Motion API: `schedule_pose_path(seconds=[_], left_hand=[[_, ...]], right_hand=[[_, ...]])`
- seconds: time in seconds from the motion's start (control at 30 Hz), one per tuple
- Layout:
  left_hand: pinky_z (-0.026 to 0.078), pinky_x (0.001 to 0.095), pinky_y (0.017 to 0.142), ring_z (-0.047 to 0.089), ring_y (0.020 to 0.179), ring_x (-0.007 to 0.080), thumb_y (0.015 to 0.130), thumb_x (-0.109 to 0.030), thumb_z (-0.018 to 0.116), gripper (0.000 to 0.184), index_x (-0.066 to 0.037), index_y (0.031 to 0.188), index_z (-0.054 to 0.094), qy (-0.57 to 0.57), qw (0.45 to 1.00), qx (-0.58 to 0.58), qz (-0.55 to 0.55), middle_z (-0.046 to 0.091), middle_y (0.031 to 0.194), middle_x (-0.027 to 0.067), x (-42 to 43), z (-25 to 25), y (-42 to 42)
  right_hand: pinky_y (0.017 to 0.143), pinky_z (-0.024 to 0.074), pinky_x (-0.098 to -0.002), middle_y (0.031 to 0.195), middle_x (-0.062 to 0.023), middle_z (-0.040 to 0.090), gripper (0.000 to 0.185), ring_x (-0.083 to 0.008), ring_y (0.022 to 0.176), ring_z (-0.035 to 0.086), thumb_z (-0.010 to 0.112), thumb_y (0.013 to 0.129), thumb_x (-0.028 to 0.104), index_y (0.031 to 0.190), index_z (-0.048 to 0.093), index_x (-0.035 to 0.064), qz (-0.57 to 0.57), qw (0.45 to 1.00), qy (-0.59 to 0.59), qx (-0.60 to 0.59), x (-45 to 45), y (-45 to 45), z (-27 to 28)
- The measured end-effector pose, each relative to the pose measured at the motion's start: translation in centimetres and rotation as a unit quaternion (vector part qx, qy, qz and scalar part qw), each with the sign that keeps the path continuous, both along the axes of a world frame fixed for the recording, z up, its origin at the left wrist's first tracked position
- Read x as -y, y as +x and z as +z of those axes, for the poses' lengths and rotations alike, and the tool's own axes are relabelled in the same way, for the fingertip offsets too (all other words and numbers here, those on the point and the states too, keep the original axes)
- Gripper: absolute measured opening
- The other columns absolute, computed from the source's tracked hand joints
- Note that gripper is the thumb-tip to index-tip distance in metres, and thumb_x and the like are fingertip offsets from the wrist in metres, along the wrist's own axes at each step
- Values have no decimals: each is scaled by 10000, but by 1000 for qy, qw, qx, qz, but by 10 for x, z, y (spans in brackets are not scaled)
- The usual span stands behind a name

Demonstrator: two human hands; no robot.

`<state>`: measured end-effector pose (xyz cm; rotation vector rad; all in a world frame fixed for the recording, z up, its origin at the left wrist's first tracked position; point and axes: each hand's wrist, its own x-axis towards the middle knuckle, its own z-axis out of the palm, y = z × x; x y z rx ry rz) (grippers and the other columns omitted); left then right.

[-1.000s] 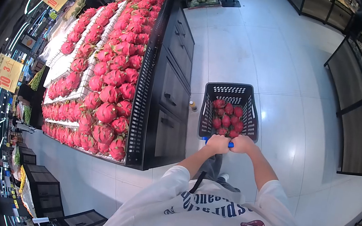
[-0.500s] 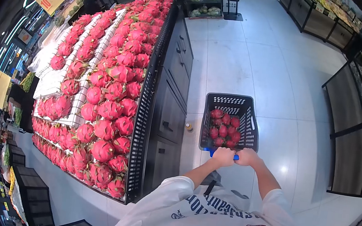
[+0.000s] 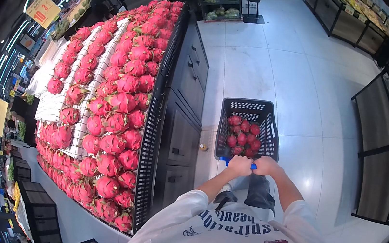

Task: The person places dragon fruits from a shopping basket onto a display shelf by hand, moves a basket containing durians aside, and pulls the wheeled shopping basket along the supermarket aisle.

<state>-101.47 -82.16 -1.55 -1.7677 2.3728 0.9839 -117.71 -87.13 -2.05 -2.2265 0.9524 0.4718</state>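
Observation:
A black perforated shopping cart basket (image 3: pixel 274 126) stands in front of me on the floor. Several red dragon fruits (image 3: pixel 242 138) lie in it. Its blue handle (image 3: pixel 254 166) shows between my fists. My left hand (image 3: pixel 240 166) is wrapped round the handle on the left. Close beside it, my right hand (image 3: pixel 266 166) is closed round the same handle on the right. The palms and inner fingers are hidden.
To the left is a large display of dragon fruits (image 3: pixel 113 145) with a black perforated edge (image 3: pixel 153 126) over dark drawers (image 3: pixel 180 134). A small bottle-like item (image 3: pixel 203 147) is on the floor beside it. A dark display stand (image 3: pixel 377 175) is to the right.
I have moved forward a little with the cart; the fruit display, right-hand stand and floor item have slid down in view. My legs show more now. Both hands keep their grip.

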Motion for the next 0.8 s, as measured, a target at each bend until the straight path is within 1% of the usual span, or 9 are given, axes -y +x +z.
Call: schedule_pose_path(seconds=[0.13, 0.2, 0.3, 0.33, 0.43, 0.47, 0.63, 0.8], left_hand=[[525, 460, 729, 683, 781, 338, 725, -245, 571, 259, -85, 897, 680, 7, 1000, 27, 10, 687, 822, 183, 33, -4, 4], [530, 477, 681, 675, 729, 360, 711, -260, 567, 268, -96, 901, 661, -23, 999, 32, 27, 674, 760, 193, 54, -10, 6], [522, 480, 674, 670, 728, 365, 710, -267, 569, 268, -113, 910, 658, -6, 998, 47, 33, 672, 757, 188, 87, -5, 7], [515, 479, 675, 669, 740, 363, 716, -282, 571, 262, -134, 915, 656, -4, 997, 58, 43, 674, 767, 181, 97, -8, 8], [516, 478, 682, 671, 760, 358, 728, -300, 572, 261, -142, 918, 656, -2, 995, 85, 57, 680, 787, 173, 125, -12, 11], [514, 486, 693, 672, 770, 357, 720, -271, 575, 260, -133, 922, 660, 16, 994, 89, 63, 682, 802, 176, 136, -12, 12], [499, 486, 681, 668, 768, 361, 726, -273, 575, 227, -128, 886, 647, 16, 993, 85, 81, 679, 790, 172, 177, -12, 18], [499, 482, 709, 666, 791, 363, 732, -282, 580, 262, -126, 934, 638, 22, 992, 90, 80, 681, 809, 179, 217, -15, 25]], right_hand=[[751, 533, -471, 817, -188, 682, 314, -362, 791, 667, 599, 715, 374, 802, 711, 94, 7, 1000, 5, 22, 39, 4, -11], [754, 534, -470, 816, -189, 682, 315, -363, 791, 667, 597, 716, 374, 801, 711, 93, 9, 999, 10, 34, 60, 7, -19], [764, 537, -462, 830, -192, 684, 314, -360, 798, 670, 591, 720, 369, 810, 713, 94, 26, 999, 15, 36, 97, 11, -15], [765, 537, -462, 841, -192, 685, 315, -359, 801, 670, 589, 721, 364, 819, 713, 91, 29, 999, 10, 40, 109, 13, -17], [773, 538, -463, 863, -198, 685, 316, -361, 812, 672, 584, 719, 343, 844, 716, 83, 43, 998, 13, 44, 138, 19, -22], [774, 538, -463, 859, -201, 685, 312, -364, 814, 672, 585, 717, 334, 845, 717, 82, 47, 998, 9, 48, 150, 20, -23], [773, 541, -463, 854, -202, 686, 308, -360, 802, 676, 598, 703, 311, 869, 716, 79, 57, 996, 0, 71, 196, 29, -24], [779, 541, -460, 852, -200, 686, 309, -359, 811, 676, 595, 702, 302, 880, 711, 77, 65, 996, 17, 65, 239, 36, -22]])
